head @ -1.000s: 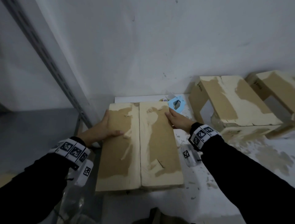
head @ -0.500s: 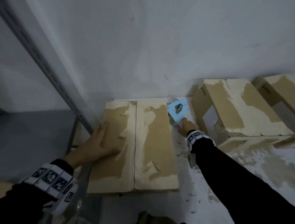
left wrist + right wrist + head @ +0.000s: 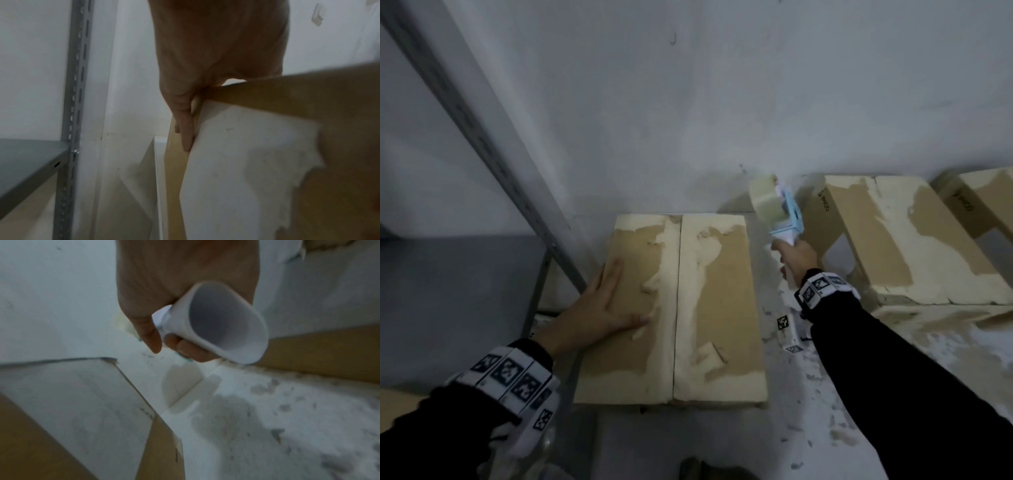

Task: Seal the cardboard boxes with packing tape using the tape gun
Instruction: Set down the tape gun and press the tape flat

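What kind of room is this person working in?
Probably a storeroom or packing corner: a slotted metal shelving upright stands against a bare white wall, worn cardboard boxes sit on a scuffed white surface, and the right hand holds a tape gun.

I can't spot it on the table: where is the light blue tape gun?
In the head view, the light blue tape gun is held up in the right hand, between two cardboard boxes by the wall.

Light dim, cool grey-blue, flat; source not visible. Head view wide-angle: shelf post (image 3: 482, 137) bows, corners stretched. My wrist views soft, noisy. My right hand (image 3: 185, 280) close, blurred, dark; its soft shadow on surface (image 3: 287, 418). My left hand (image 3: 216, 48) shadowed, out of focus.
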